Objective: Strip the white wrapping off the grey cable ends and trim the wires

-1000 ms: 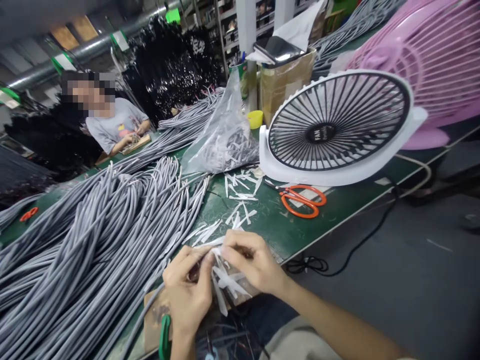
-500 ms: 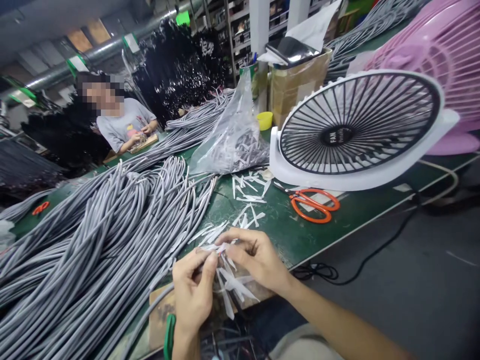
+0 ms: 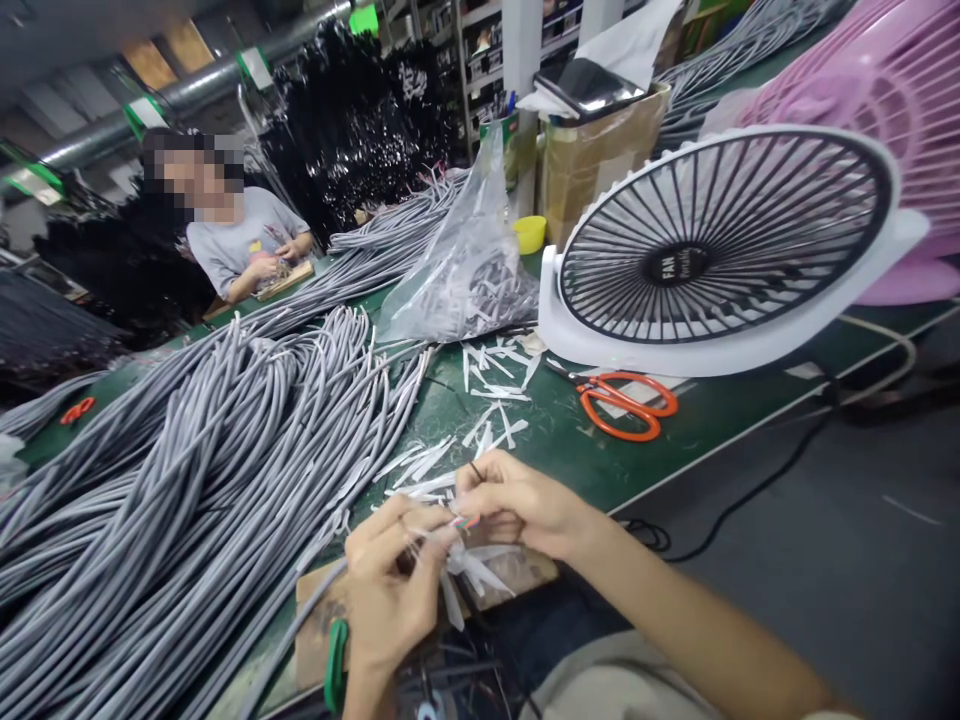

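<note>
My left hand [image 3: 397, 580] is closed on the end of a grey cable [image 3: 304, 605], which runs up from the lower left. Thin coloured wires [image 3: 466, 521] come out between the two hands. My right hand [image 3: 529, 510] pinches them by their tips, its fingers curled. A short dark thin piece [image 3: 475, 470] sticks up by the right fingers; its kind is unclear. Pale limp strips [image 3: 484, 572] hang below the fingertips, above a wooden board [image 3: 525, 583]. My palms hide most of the cable's end.
Bundled grey cables [image 3: 187, 480] cover the left of the green table [image 3: 592, 470]. White strips [image 3: 499, 370], orange-handled scissors [image 3: 626, 405], a clear bag [image 3: 469, 285] and a white fan [image 3: 720, 255] lie beyond my hands. Across the table sits a co-worker [image 3: 244, 235].
My right hand has shifted slightly right and down, its fingers more curled. The coloured wires now show more plainly between my hands. My left fingers have moved a little to the right.
</note>
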A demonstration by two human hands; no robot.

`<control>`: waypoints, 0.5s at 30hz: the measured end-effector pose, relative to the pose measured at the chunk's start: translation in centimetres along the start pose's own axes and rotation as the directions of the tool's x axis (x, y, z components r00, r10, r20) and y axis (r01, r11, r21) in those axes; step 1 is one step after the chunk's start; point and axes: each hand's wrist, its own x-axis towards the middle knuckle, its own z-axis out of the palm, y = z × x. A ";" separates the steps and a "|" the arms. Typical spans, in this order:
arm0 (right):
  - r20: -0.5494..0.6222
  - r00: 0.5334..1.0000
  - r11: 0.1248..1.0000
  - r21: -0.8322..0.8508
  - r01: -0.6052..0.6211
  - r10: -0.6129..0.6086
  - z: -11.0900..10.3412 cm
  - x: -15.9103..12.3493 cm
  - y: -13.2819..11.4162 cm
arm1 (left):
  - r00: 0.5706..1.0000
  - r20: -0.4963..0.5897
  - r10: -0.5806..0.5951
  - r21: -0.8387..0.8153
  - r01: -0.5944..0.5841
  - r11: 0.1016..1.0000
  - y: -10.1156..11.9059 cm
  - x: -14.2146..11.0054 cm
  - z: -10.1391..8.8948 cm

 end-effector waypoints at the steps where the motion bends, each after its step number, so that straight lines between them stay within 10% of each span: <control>1: -0.026 0.999 0.999 0.022 0.036 -0.036 0.2 0.0 0.2 | 0.999 -0.027 -0.029 -0.020 0.029 0.999 0.0 0.0 -0.1; 3: -0.143 0.966 0.976 -0.083 0.204 -0.214 0.6 -0.3 0.5 | 0.996 -0.037 -0.084 -0.028 0.083 0.996 -0.2 0.0 -0.3; 6: -0.229 0.792 0.771 -0.488 0.409 -0.566 0.8 -0.9 1.0 | 0.990 -0.035 -0.140 0.054 0.142 0.988 -0.3 0.0 -0.2; 10: -0.004 0.509 0.272 -0.848 0.455 -0.861 0.5 -1.5 1.9 | 0.974 -0.139 -0.178 0.201 0.204 0.958 -0.6 -0.1 0.3; 15: 0.256 0.405 -0.057 -0.896 0.441 -0.878 0.8 -1.1 3.0 | 0.958 -0.223 -0.178 0.289 0.240 0.927 -0.7 0.1 0.5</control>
